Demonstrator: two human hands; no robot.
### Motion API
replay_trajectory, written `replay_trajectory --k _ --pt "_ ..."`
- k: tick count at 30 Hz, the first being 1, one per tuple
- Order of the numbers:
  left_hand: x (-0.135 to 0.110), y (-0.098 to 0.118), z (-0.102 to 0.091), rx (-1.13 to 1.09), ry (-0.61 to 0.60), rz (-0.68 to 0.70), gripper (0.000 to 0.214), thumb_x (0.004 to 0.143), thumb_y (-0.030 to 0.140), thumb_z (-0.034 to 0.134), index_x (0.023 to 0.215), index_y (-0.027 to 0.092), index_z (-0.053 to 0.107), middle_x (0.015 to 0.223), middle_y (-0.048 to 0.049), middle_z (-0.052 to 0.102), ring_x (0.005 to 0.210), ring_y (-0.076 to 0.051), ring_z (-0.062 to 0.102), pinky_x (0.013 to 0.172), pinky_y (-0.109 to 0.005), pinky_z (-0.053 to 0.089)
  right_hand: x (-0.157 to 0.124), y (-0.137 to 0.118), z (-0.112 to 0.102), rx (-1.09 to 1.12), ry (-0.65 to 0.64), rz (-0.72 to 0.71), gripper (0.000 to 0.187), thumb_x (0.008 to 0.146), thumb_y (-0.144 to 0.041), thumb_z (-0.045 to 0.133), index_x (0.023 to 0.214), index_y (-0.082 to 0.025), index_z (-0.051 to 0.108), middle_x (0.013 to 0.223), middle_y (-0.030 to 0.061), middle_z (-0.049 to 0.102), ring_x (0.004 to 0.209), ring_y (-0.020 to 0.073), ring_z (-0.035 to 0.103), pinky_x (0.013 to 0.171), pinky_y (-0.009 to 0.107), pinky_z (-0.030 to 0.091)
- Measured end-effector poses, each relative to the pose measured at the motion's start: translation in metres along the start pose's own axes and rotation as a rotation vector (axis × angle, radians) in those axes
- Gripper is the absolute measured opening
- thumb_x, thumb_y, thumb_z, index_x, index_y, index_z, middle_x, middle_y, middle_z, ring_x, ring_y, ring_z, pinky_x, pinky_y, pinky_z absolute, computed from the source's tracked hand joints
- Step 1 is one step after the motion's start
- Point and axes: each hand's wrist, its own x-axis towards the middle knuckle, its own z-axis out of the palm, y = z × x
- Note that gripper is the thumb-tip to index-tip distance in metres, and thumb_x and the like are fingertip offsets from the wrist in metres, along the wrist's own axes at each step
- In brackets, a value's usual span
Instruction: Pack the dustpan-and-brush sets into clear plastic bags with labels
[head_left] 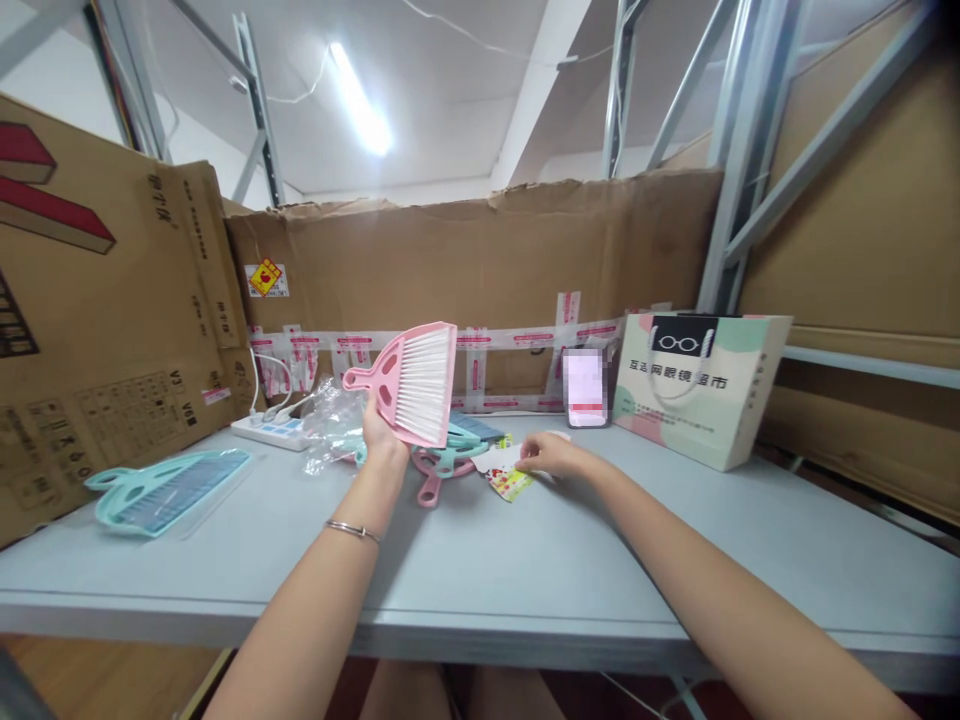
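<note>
Held up above the table is a pink dustpan and brush set [421, 385] with white bristles, gripped by my left hand [382, 438] along its lower edge. My right hand [556, 455] reaches to the table, its fingertips pinched on a colourful printed card [510, 480] in white, red and yellow-green. Between the hands lies a pile of more dustpan sets, with a pink handle [429, 490] and a teal dustpan [457, 455] showing. Part of that pile is hidden behind my left hand and the raised set.
On the left lies another teal dustpan set [172, 490] on clear plastic. Crumpled plastic wrap [334, 420] and a white power strip [270, 432] are behind. A phone [586, 388] leans near a paper gift bag [697, 390]. Cardboard [465, 260] walls the grey table [300, 565].
</note>
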Motion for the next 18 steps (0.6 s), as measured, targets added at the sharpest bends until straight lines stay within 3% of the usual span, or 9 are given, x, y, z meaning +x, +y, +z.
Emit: replay_trajectory --k 4,9,11,14,18 --pt "0.0020 0.0009 -0.0015 -0.032 -0.054 0.040 0.040 0.090 0.036 0.036 0.106 0.012 0.063 0.091 -0.0081 0.070 0.087 -0.017 0.065 0.088 -0.031 0.047 0.0004 0.0043 -0.0002 -0.081 0.066 0.041 0.053 0.048 -0.048 0.076 0.087 -0.016 0.060 0.097 0.0100 0.060 0.089 0.0232 0.054 0.065 0.026 0.040" --pt "0.0011 0.0010 -0.0001 0.012 -0.100 -0.008 0.039 0.089 0.035 0.038 0.104 0.010 0.063 0.086 -0.0080 0.070 0.081 -0.018 0.065 0.089 -0.034 0.046 -0.0004 0.0024 -0.0018 -0.001 -0.171 0.066 0.035 0.050 -0.047 0.074 0.063 -0.017 0.059 0.066 0.0031 0.059 0.070 0.0203 0.055 0.056 0.027 0.037" --pt "-0.0012 0.0008 0.0015 0.037 -0.119 -0.020 0.037 0.088 0.034 0.040 0.103 0.010 0.064 0.085 -0.0077 0.070 0.079 -0.018 0.065 0.088 -0.034 0.047 -0.0013 0.0000 -0.0011 0.042 -0.094 0.054 0.035 0.044 -0.042 0.077 0.062 -0.018 0.059 0.070 0.0037 0.059 0.073 0.0211 0.055 0.058 0.027 0.039" --pt "-0.0044 0.0010 0.0034 0.057 -0.150 -0.016 0.036 0.087 0.035 0.042 0.101 0.011 0.065 0.085 -0.0071 0.070 0.080 -0.017 0.065 0.087 -0.033 0.047 -0.0019 -0.0011 -0.0008 0.056 0.095 0.055 0.049 0.034 -0.036 0.082 0.075 -0.017 0.061 0.090 0.0084 0.059 0.083 0.0239 0.055 0.065 0.030 0.042" --pt "-0.0042 0.0008 0.0021 0.083 -0.170 -0.029 0.035 0.086 0.036 0.045 0.100 0.011 0.064 0.086 -0.0077 0.070 0.082 -0.018 0.064 0.086 -0.032 0.047 -0.0011 -0.0001 -0.0012 0.084 -0.001 0.063 0.048 0.037 -0.031 0.080 0.078 -0.017 0.060 0.084 0.0069 0.059 0.073 0.0226 0.056 0.061 0.031 0.041"
